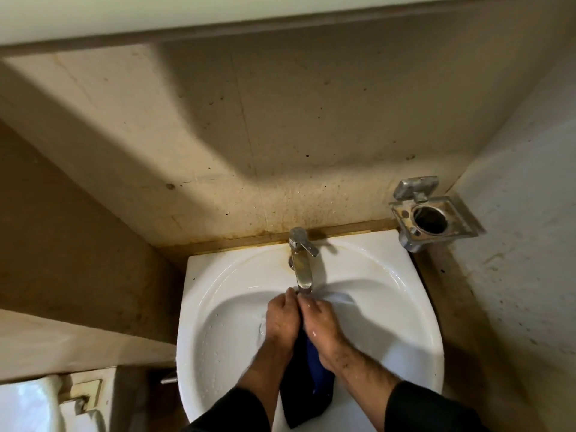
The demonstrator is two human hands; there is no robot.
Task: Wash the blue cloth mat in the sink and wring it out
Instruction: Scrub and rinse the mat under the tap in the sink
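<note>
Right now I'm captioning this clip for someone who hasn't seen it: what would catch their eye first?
Two bare hands, left and right, pressed together under the chrome tap spout, gripping a dark blue cloth mat that hangs toward the near rim of the glossy white ceramic sink. Next, the stained beige wall behind, and an empty square metal holder fixed at the right.

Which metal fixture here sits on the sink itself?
The faucet, standing on the sink's back rim, spout above both hands. The square metal holder is instead fixed to the right wall, off the sink.
</note>
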